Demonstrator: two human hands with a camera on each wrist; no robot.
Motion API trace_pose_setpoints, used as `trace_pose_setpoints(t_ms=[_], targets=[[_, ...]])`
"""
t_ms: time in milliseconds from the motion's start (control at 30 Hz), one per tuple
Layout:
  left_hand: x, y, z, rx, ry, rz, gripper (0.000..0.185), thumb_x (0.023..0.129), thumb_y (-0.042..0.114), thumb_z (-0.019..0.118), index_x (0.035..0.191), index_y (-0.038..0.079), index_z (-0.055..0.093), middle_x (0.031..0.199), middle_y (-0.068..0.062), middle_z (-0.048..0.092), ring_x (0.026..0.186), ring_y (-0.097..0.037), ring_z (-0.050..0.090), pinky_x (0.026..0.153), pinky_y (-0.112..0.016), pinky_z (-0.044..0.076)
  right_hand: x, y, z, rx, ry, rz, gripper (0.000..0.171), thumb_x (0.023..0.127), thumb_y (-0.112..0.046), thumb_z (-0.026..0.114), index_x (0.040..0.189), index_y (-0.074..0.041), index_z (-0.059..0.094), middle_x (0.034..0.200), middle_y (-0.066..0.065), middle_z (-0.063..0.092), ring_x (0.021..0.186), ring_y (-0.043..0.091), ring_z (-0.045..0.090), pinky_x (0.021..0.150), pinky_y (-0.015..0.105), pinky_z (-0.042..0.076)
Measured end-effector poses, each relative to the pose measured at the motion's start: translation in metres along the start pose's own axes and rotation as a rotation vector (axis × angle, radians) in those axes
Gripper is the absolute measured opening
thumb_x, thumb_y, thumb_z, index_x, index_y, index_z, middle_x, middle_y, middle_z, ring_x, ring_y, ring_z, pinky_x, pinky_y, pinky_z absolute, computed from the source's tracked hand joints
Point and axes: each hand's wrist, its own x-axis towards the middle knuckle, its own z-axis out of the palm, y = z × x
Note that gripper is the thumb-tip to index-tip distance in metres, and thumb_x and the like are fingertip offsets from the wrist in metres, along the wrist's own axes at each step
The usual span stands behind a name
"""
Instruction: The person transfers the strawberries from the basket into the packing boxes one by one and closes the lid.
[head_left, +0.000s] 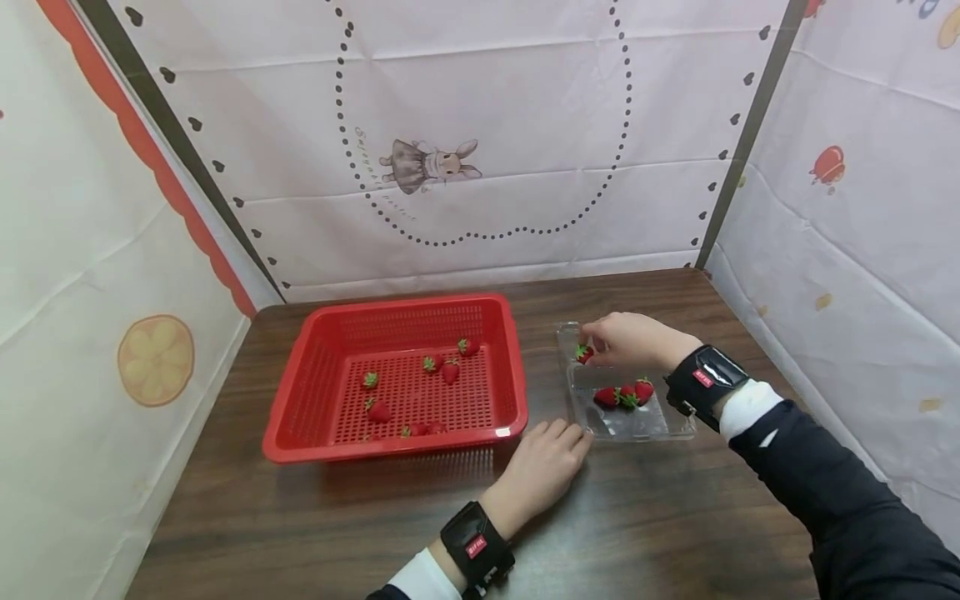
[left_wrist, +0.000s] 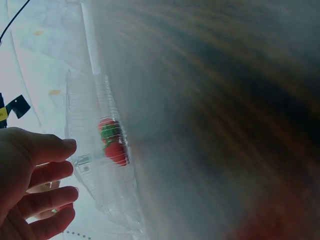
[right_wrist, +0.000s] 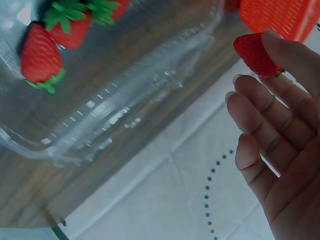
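Observation:
A clear plastic tray (head_left: 678, 427) (left_wrist: 95, 100) (right_wrist: 100, 130) lies on the table right of a red basket (head_left: 300, 392). My right hand (head_left: 626, 337) pinches a strawberry (head_left: 583, 353) (right_wrist: 255, 54) just above the tray's far end. Two strawberries (head_left: 624, 394) (left_wrist: 114, 142) (right_wrist: 50, 45) lie inside the tray. My left hand (head_left: 543, 467) (left_wrist: 30, 185) rests on the table with relaxed fingers, its tips at the tray's near left corner. Several strawberries (head_left: 450, 371) are scattered in the basket.
The dark wooden table (head_left: 300, 525) is walled by printed white cloth on three sides (head_left: 487, 125). The basket's corner (right_wrist: 280, 15) shows beside my right fingers. Bare table stretches in front of the basket and tray.

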Motion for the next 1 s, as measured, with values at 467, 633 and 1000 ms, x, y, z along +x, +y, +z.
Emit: trace_pose_setpoints(t_ms=[467,633,1000], targets=[[-0.003,0.002,0.002,0.016,-0.008,-0.008,0.027,0.091,0.023,0.069,0.117,0.019,0.074,0.109,0.004,0.067,0.095,-0.013,0.06,0.072,-0.028,0.046,-0.006,0.005,0.042,0.009,-0.121,0.006,0.031,0.09,-0.023,0.077,0.114,-0.005,0.07,0.08,-0.004,0.064,0.068,0.008,0.055,0.065,0.032,0.049],[-0.004,0.002,0.002,0.011,-0.015,-0.011,0.028,0.092,0.024,0.069,0.119,0.019,0.073,0.11,0.004,0.067,0.096,-0.014,0.06,0.073,-0.028,0.046,-0.007,0.005,0.054,0.009,-0.151,0.015,0.027,0.09,-0.023,0.077,0.11,-0.006,0.07,0.079,-0.003,0.065,0.065,0.009,0.056,0.063,0.032,0.049],[-0.006,0.004,0.0,0.026,-0.046,-0.035,0.029,0.095,0.025,0.061,0.122,0.023,0.071,0.11,0.007,0.065,0.094,-0.013,0.059,0.073,-0.029,0.045,-0.006,0.006,0.068,-0.032,-0.173,0.026,0.022,0.09,-0.025,0.077,0.105,-0.009,0.071,0.082,-0.002,0.065,0.071,0.012,0.06,0.068,0.037,0.052]])
